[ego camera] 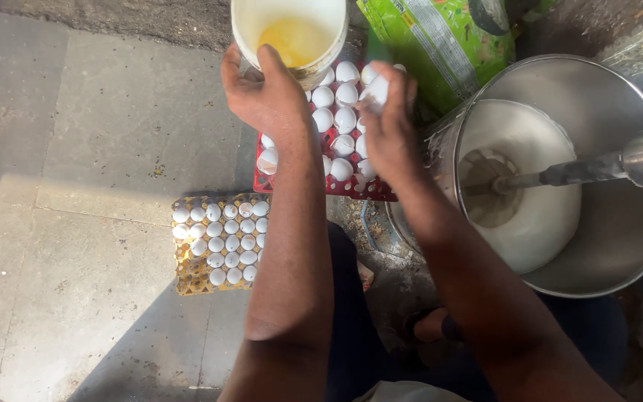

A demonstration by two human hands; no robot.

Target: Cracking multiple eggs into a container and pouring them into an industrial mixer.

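Left hand grips the rim of a white bucket already holding yolk. Right hand, fingers closed on an egg, hovers over the red tray of shells. Yellow tray, on the floor, remains mostly full.

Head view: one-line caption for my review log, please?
Left hand grips a white bucket of yellow liquid; right hand holds an eggshell over the red egg tray.

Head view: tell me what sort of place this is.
Probably a small bakery or food workshop, worked at floor level. A large steel mixer bowl holds white batter, egg trays sit on stone paving, and the left hand grips a white bucket of cracked egg.
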